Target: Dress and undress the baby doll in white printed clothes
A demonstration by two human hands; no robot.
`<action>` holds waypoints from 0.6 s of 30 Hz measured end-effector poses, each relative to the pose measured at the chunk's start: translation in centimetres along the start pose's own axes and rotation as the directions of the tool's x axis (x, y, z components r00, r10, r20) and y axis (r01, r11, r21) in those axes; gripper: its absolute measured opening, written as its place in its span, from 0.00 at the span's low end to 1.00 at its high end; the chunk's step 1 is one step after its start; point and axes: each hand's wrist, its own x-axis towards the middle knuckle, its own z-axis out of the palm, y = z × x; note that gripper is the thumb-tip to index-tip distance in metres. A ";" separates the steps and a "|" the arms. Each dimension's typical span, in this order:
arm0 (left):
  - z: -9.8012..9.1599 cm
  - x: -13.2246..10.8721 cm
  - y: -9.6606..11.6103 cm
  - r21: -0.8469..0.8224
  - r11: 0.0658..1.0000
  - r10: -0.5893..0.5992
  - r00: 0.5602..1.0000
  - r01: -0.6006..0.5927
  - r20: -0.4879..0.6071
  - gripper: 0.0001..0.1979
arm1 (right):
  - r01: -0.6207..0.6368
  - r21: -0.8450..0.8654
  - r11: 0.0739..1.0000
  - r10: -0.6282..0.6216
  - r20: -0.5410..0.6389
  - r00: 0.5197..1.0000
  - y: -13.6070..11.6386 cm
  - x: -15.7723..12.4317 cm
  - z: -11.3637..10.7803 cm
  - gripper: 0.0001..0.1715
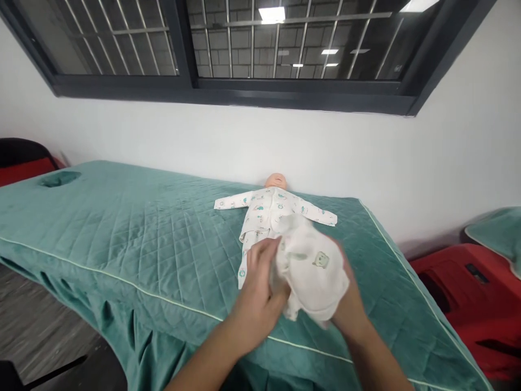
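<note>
Both hands hold a white baby hat with a pale green bear print, slightly blurred, above the near side of the bed. My left hand pinches its gathered left edge, fingers curled and thumb beneath. On the other side my right hand is mostly hidden behind the fabric and grips it from there. Beyond them lies a baby doll on its back, dressed in a white printed top with both sleeves spread. Its white printed trousers are partly covered by my hands and the hat.
The doll rests on a bed with a green quilted cover, which has a face hole at the left. A white wall and a barred window stand behind. Red cases are at the right; a dark chair part is lower left.
</note>
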 end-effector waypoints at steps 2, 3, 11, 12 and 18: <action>0.3 -0.6 -0.9 -0.018 1.000 -0.017 0.999 0.018 0.051 0.30 | 0.150 -0.271 0.951 -0.185 -0.106 0.977 0.3 0.5 -3.7 0.31; 0.3 -1.0 -1.5 -0.021 0.999 -0.027 0.998 0.028 0.050 0.28 | 0.190 -0.462 0.866 -0.287 -0.148 0.946 0.9 0.8 -5.5 0.31; -1.7 0.1 -6.2 0.230 0.972 0.088 0.977 -0.042 -0.192 0.15 | -0.152 -0.875 0.460 0.328 0.009 0.945 13.7 0.5 -13.1 0.38; -2.1 0.8 -6.6 0.250 0.966 0.108 0.976 -0.058 -0.188 0.14 | -0.139 -0.892 0.431 0.390 0.046 0.920 14.3 0.5 -13.6 0.40; -3.2 7.1 -9.3 0.328 0.944 0.116 0.969 -0.039 -0.219 0.15 | -0.061 -0.830 0.554 0.367 0.178 0.913 9.0 2.9 -12.7 0.45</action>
